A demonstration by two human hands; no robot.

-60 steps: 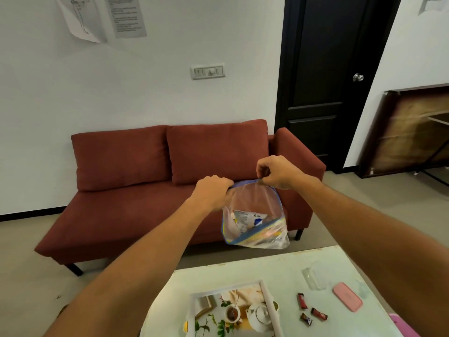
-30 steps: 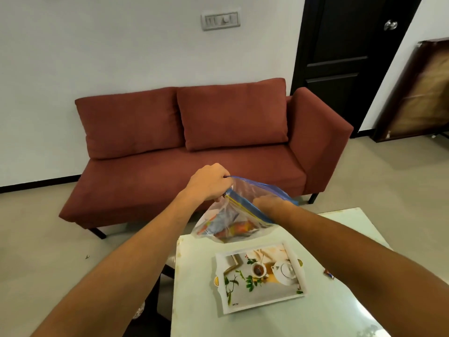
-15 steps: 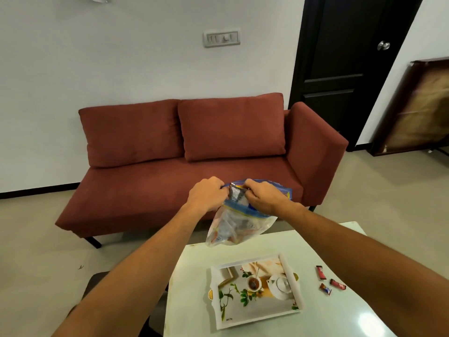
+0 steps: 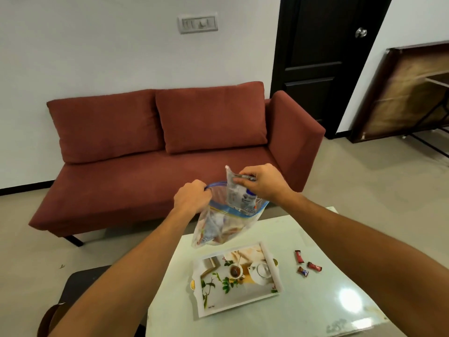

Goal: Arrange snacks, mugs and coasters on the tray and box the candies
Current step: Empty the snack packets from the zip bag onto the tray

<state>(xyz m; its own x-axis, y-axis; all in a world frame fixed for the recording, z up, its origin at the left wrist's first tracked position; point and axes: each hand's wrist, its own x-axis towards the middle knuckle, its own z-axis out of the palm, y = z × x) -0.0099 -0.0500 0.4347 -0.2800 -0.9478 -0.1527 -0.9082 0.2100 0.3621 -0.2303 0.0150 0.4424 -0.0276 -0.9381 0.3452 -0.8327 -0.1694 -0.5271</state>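
Am gripping rim of zip bag (image 4: 218, 229) with my left hand (image 4: 193, 199), bag hanging below it. My right hand (image 4: 263, 183) pinching top of clear snack packet (image 4: 237, 194), packet's lower end sitting inside bag mouth. Tray (image 4: 233, 304) lying under bag; candies (image 4: 299, 256) lying below right hand.
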